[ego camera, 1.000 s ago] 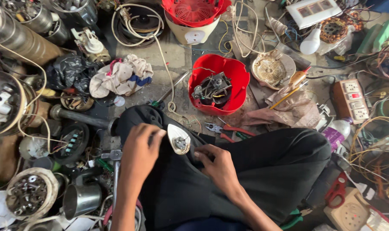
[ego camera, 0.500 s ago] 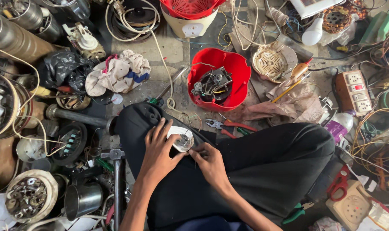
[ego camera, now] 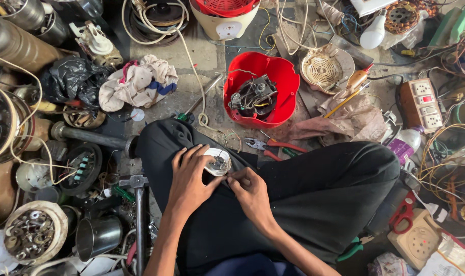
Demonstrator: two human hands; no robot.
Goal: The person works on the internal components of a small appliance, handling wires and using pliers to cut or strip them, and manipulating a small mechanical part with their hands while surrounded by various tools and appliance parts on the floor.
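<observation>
I sit cross-legged on the floor in black trousers (ego camera: 314, 204). My left hand (ego camera: 191, 176) holds a small round white part (ego camera: 218, 162) with a metal middle on my lap. My right hand (ego camera: 248, 191) pinches at the lower right edge of that part, fingertips touching it. Thin wires run from the part up across my knee. What the right fingertips grip is too small to tell.
A red plastic housing (ego camera: 283, 76) with wired parts inside lies ahead. Red-handled pliers (ego camera: 273, 145), a hammer (ego camera: 138, 204), a rag (ego camera: 140, 84), a screwdriver (ego camera: 199, 102), a power strip (ego camera: 421, 105), a bulb (ego camera: 373, 33), a bowl of nuts (ego camera: 33, 232) and tangled wires surround me.
The round part turned from edge-on to face-up in my left hand. My right hand moved in to its edge. The view shifted slightly.
</observation>
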